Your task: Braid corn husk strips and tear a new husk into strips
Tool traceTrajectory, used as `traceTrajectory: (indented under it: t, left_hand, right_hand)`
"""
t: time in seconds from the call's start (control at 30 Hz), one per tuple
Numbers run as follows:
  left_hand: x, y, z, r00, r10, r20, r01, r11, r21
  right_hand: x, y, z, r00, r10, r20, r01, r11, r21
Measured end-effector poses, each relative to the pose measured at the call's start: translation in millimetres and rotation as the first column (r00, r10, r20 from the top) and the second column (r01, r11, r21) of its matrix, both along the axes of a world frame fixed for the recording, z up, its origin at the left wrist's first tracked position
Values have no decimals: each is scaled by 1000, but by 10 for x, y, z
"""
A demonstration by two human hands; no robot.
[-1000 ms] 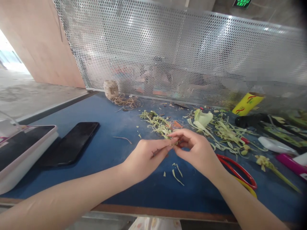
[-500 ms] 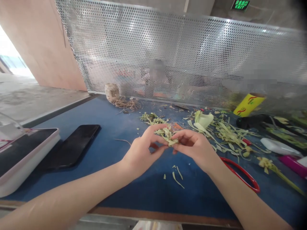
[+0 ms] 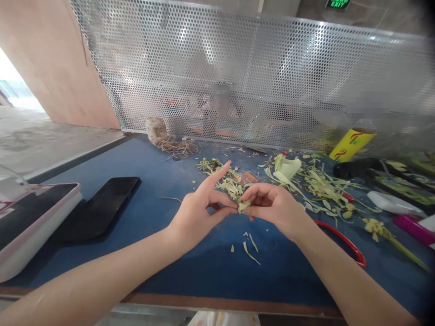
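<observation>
Over the blue table, both hands meet at a ruffled bunch of pale green husk strips (image 3: 242, 206), which looks like a flower head. My left hand (image 3: 195, 213) pinches its left lower side between thumb and bent fingers, with the index finger pointing up and away. My right hand (image 3: 277, 210) grips the bunch from the right, thumb below and fingers curled over; the fingertips hide part of it. Just behind lie shredded greens (image 3: 212, 166) and an orange scrap (image 3: 249, 177). A few cut slivers (image 3: 250, 253) are on the table in front of the hands.
A black phone (image 3: 98, 208) and a white-edged case (image 3: 37, 222) are at left. Twine (image 3: 178, 147) lies beside a pale spool (image 3: 156, 130) at the back. At right are loose strips (image 3: 322, 185), a red handle loop (image 3: 343, 240), a stemmed husk flower (image 3: 377, 228) and a yellow roll (image 3: 351, 145).
My left index finger has lifted off the bunch and straightened upward. The bunch sits slightly lower, still between both hands. The camera view has shifted slightly.
</observation>
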State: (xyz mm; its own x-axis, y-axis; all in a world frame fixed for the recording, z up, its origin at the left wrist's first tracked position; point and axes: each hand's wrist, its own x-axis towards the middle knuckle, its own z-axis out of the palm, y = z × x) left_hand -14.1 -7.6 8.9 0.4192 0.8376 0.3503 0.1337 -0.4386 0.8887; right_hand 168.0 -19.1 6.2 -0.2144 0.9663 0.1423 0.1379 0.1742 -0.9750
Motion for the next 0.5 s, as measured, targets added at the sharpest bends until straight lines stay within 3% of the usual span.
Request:
traceTrajectory:
  t: [0.17,0.33,0.5]
  left_hand:
    - [26,15,52,997,-44,56,56,970,-235]
    - [13,37,68,991,-121,55,133,931,-341]
    - [23,49,34,976,-147,160,198,909,-368]
  right_hand:
    - [19,-4,23,1000,21,-4,-22,999,-48]
    - [16,-14,55,997,71,24,-69,994,-84]
    - [7,-22,60,997,69,37,-65,993,-102]
